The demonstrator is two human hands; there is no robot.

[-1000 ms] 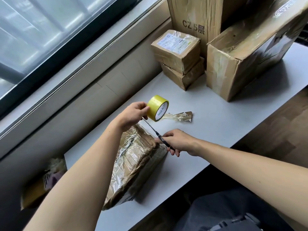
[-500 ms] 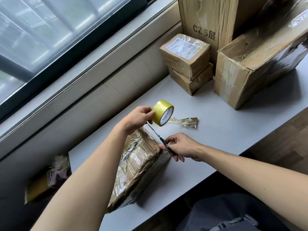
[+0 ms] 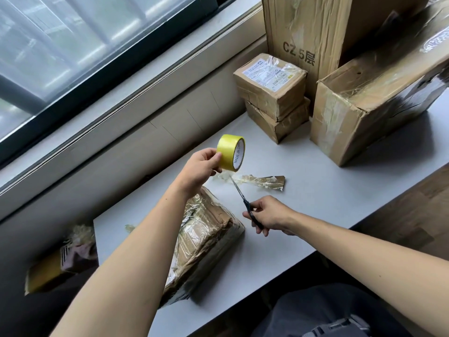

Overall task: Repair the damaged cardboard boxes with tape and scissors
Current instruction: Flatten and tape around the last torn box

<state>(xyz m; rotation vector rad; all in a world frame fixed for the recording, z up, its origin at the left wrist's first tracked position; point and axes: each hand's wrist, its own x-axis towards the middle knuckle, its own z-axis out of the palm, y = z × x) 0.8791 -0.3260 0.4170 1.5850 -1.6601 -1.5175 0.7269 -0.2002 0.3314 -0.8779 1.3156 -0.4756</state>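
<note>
1. A person sits at a pale grey table [image 3: 315, 215] set against a wall under a window [image 3: 73, 57], seen from above through a head-worn camera.
2. The left hand [image 3: 199, 170] is raised above the table, its thumb and fingers grasping a yellow tape roll [image 3: 229, 154] by the outer rim; the roll's open core faces right.
3. The right hand [image 3: 268, 214] has its fingers curled through the black handles of the scissors [image 3: 245, 203], whose blades point up and away toward the underside of the roll.
4. A wrinkled scrap of used tape [image 3: 262, 182] lies on the table just beyond the blade tips.
5. Under the left forearm rests a crushed cardboard box [image 3: 206, 237], wrapped in clear glossy tape, near the table's front-left part.
6. At the far end stand two small boxes [image 3: 274, 98] stacked one on the other, the top one bearing a shipping label.
7. Right of them sits a large taped box [image 3: 369, 100], and behind both stands a tall carton [image 3: 303, 27] printed "CZ 5".
</note>
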